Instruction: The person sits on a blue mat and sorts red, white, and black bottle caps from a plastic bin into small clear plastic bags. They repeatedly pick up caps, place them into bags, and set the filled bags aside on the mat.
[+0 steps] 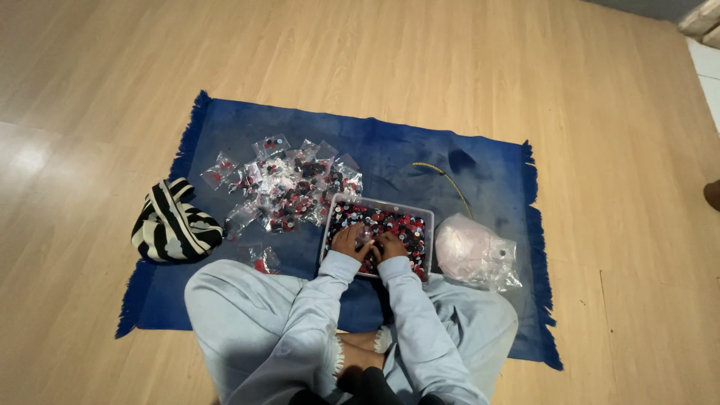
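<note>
Both hands, left hand (pixel 348 241) and right hand (pixel 390 245), rest open among buttons (pixel 394 223) in the clear tray (pixel 328 234) near the blue rug's (pixel 420 154) front edge.

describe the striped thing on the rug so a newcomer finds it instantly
Start at the blue rug on the wooden floor and go to its left fringed edge. There lies a crumpled cloth bundle, beside the pile of small clear bags. It alone has bold black and cream stripes.
</note>
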